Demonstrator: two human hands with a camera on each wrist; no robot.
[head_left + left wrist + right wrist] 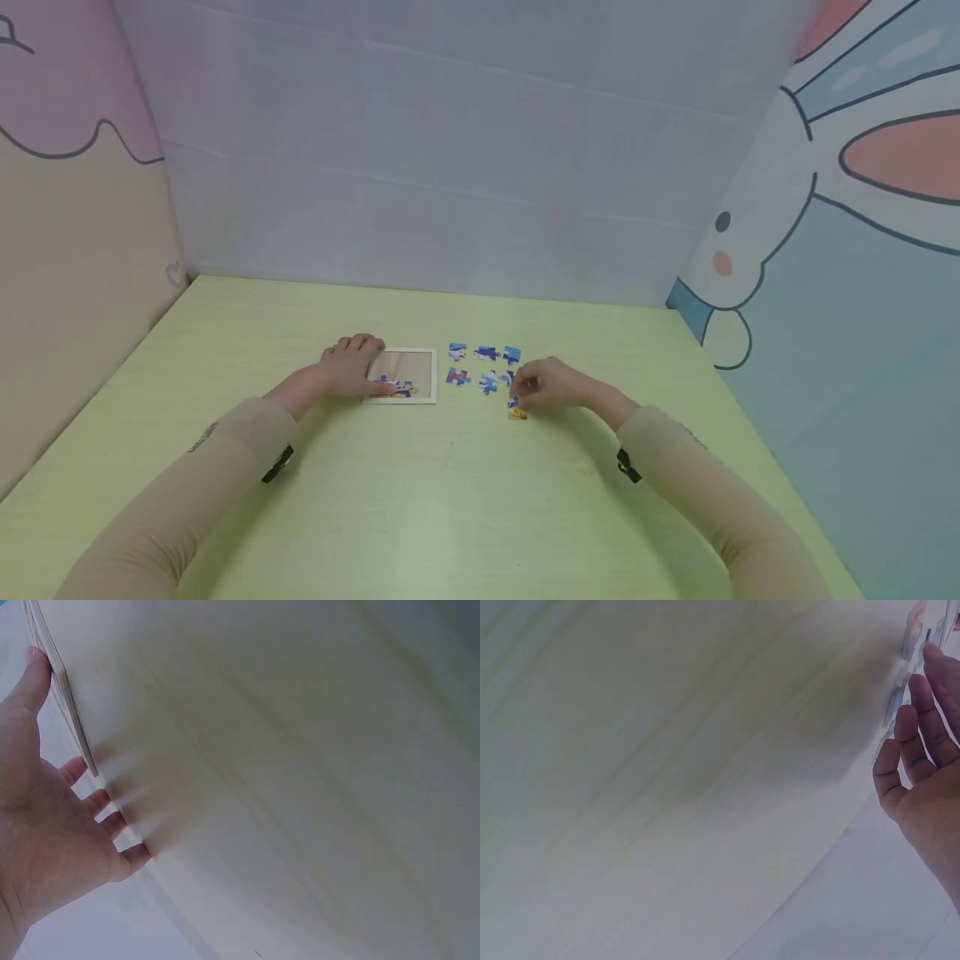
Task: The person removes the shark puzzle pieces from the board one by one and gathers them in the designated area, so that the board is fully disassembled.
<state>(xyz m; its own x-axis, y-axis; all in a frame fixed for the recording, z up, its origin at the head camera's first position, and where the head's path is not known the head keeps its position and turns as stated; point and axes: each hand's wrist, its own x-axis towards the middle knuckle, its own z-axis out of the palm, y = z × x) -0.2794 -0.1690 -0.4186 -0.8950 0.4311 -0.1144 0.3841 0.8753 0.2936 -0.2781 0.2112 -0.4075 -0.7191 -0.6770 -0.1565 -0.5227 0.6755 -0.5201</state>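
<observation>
A square wooden puzzle tray [433, 377] with a pale rim lies on the table, with joined jigsaw pieces [405, 389] along its near side. My left hand [352, 365] rests at the tray's left edge, its thumb over the pieces and its fingers [96, 801] spread beyond the rim. My right hand [555, 383] hovers by the loose pieces, fingers bent, the tips beside a blue-and-yellow jigsaw piece [517, 412]. Another piece [511, 379] is partly covered by that hand. No piece shows between the fingers in the right wrist view.
Between tray and right hand lie several loose jigsaw pieces: a white-and-blue one [457, 352], a dark blue one [487, 353], a blue one [512, 355], a red-and-blue one [458, 377] and a light blue one [490, 382]. A pale wall [435, 167] stands behind the table [420, 500].
</observation>
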